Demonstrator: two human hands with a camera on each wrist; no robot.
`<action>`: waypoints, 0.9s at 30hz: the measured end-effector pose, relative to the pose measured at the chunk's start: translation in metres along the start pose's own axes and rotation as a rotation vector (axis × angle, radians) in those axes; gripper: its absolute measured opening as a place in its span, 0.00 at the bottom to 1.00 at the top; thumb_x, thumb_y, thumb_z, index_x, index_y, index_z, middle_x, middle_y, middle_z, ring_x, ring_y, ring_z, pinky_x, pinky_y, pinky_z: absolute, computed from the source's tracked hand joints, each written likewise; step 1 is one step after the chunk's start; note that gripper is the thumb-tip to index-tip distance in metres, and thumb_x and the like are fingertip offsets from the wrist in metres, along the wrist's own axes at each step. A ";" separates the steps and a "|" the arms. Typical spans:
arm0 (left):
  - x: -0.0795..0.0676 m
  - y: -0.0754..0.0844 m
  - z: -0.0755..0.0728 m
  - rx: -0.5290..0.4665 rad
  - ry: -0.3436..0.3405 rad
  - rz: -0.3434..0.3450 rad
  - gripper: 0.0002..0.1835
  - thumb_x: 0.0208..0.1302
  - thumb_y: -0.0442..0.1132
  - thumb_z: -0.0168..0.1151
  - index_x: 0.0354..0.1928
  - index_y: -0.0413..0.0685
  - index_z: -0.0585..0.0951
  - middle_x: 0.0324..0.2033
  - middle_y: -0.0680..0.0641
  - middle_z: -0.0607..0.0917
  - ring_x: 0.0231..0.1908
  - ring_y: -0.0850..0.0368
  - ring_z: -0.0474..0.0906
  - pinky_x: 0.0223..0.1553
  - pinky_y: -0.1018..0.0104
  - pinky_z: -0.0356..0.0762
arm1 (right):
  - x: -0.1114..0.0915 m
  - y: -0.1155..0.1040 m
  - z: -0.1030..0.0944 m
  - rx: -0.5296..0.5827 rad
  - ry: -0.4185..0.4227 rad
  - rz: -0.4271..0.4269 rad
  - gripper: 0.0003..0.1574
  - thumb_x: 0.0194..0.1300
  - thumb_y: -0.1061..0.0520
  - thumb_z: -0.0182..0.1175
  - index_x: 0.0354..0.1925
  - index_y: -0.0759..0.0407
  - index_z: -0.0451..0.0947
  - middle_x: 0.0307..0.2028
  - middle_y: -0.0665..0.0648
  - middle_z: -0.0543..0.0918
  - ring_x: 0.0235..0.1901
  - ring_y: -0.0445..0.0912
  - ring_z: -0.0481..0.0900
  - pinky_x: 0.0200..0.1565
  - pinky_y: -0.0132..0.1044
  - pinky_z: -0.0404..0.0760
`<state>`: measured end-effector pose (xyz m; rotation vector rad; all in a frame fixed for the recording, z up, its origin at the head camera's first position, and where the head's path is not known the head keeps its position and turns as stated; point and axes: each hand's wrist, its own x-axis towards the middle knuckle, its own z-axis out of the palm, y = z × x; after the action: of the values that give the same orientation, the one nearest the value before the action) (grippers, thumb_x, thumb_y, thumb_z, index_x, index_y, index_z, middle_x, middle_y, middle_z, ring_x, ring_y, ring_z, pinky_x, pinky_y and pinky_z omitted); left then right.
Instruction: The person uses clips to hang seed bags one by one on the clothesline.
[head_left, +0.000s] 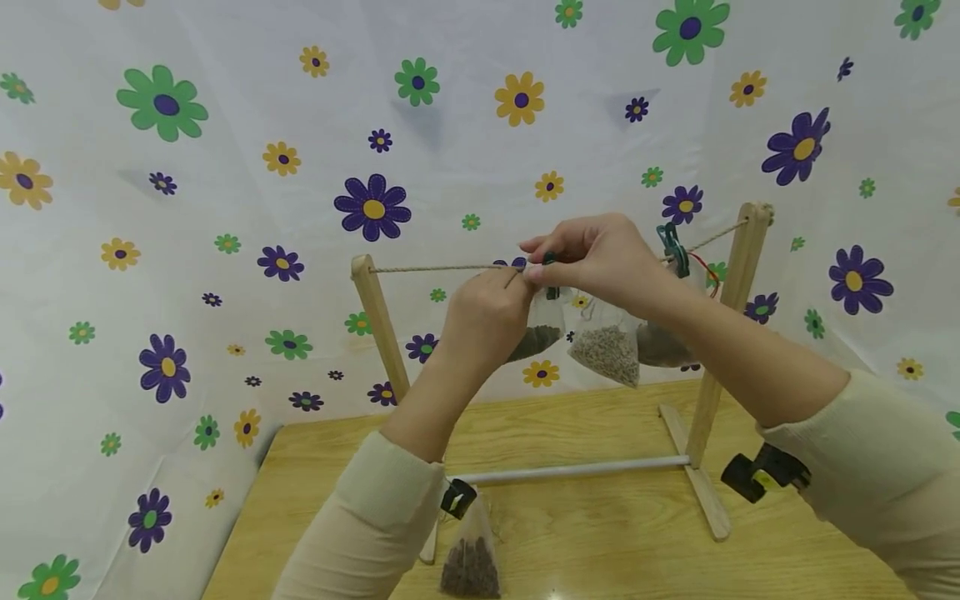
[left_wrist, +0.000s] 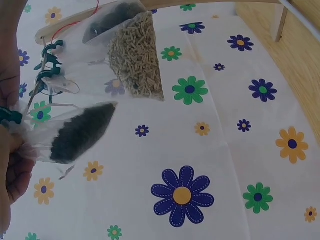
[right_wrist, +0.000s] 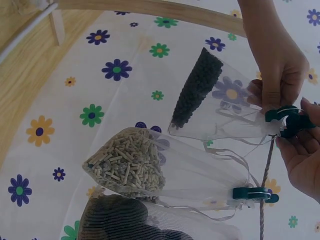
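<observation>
My left hand [head_left: 491, 312] pinches the gathered top of a sheer drawstring bag of dark granules [right_wrist: 197, 87] at the twisted rope [head_left: 442, 268]. Thumb and fingers of my right hand [head_left: 600, 258] grip a dark green clothespin [right_wrist: 289, 121], which sits over the bag's top at the rope. Beside it hangs a second sheer bag, filled with pale pellets [right_wrist: 127, 162], under its own green clothespin [right_wrist: 252, 193]. Beyond that is a bag of large dark lumps [right_wrist: 120, 217], near another green clothespin [head_left: 673, 248] and a red cord [head_left: 708, 271].
The rope runs between a left wooden post [head_left: 381, 333] and a right wooden post [head_left: 731, 333], joined low down by a white bar [head_left: 577, 472]. Another sheer bag with dark brown contents [head_left: 471, 567] stands on the wooden table [head_left: 600, 533]. Flower-printed cloth [head_left: 465, 108] hangs behind.
</observation>
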<state>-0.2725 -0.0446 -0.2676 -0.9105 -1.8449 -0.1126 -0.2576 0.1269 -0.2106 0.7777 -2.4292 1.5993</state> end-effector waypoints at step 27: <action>-0.005 0.009 0.003 -0.234 -0.175 -0.349 0.10 0.67 0.37 0.57 0.34 0.38 0.84 0.31 0.44 0.86 0.33 0.52 0.83 0.37 0.64 0.81 | 0.008 0.012 -0.007 -0.143 -0.115 0.123 0.32 0.56 0.59 0.68 0.58 0.63 0.72 0.55 0.62 0.77 0.57 0.53 0.74 0.57 0.46 0.73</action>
<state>-0.2679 -0.0398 -0.2757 -0.7659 -2.1745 -0.4869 -0.2716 0.1344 -0.2144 0.7283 -2.6871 1.4360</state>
